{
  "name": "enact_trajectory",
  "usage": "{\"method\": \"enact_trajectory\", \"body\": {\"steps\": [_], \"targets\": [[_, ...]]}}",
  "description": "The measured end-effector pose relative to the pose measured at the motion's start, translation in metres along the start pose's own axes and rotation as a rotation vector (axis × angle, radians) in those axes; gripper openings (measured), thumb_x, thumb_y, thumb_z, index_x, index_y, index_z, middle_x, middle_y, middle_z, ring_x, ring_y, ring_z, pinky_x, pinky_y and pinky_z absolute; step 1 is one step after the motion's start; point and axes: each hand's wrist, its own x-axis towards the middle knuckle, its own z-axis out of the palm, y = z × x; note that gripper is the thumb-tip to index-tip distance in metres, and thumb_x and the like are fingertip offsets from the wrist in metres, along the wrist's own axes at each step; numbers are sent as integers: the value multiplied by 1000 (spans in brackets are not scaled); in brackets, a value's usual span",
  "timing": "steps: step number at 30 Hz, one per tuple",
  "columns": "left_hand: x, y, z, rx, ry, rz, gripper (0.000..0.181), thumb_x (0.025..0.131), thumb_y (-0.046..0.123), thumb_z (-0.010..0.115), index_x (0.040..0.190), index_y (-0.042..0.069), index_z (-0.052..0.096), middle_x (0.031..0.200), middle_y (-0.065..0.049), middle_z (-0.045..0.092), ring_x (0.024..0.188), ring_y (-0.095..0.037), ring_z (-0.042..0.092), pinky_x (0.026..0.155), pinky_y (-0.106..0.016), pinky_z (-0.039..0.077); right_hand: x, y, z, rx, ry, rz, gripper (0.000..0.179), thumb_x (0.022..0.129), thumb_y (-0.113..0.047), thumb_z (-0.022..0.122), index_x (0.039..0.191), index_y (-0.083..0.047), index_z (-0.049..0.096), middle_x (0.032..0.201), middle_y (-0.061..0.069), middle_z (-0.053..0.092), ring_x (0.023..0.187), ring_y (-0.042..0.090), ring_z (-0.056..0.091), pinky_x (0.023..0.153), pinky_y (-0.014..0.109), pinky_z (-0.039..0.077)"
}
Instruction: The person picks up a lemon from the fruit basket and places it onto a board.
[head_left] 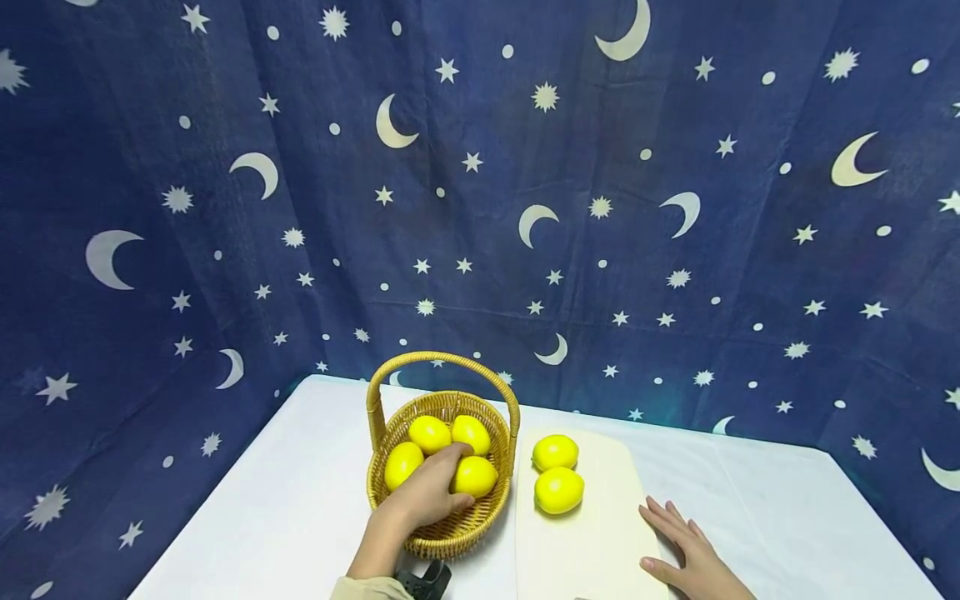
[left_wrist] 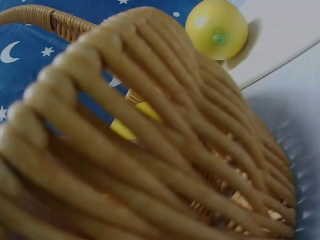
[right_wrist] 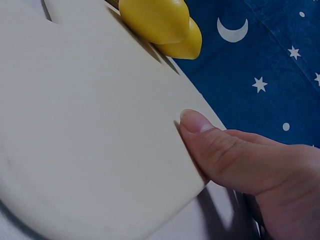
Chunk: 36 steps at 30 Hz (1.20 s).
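Note:
In the head view a wicker basket [head_left: 442, 546] with an arched handle stands on the table, several yellow lemons [head_left: 430, 434] inside. My left hand [head_left: 427, 496] reaches in over its near side, thumb and fingers around the right-hand lemon [head_left: 476, 477]. The basket's weave [left_wrist: 150, 115] hides that hand in the left wrist view. Two more lemons [head_left: 559, 490] lie on the left part of a cream-coloured cutting board [head_left: 570, 554]. At the board's right edge is my right hand [head_left: 693, 554], fingers spread and fairly straight, its thumb [right_wrist: 215, 147] resting on the edge.
White cloth [head_left: 247, 517] covers the table around the basket and board. Behind it hangs a dark blue curtain [head_left: 480, 233] with moons and stars. The basket handle [head_left: 442, 357] arches above the basket's far side. A black strap device [head_left: 426, 581] sits at my left wrist.

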Motion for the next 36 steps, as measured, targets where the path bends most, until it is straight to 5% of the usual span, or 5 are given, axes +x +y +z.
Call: {"method": "enact_trajectory", "body": {"steps": [10,24,36], "targets": [[5,-1,-1,36,97,61,55,80,29,76,128,10,57,126,-3,61,120,-23,55,103,-42,44,1,0,1,-6,9,13,81,80,-40,71,141,2,39,150,30,25,137,56,3,103,75,-1],[3,3,-8,88,129,78,53,79,31,76,126,12,60,126,-3,62,119,-23,55,101,-41,45,0,-4,1,16,8,42,85,78,-42,72,142,2,39,151,29,24,139,53,2,105,73,-4],[-17,40,-35,20,207,81,55,76,35,78,126,20,59,121,5,63,108,-13,59,90,-34,52,-2,-2,0,-16,26,-21,79,81,-38,71,141,2,40,150,30,26,137,56,5,102,76,0]]}}
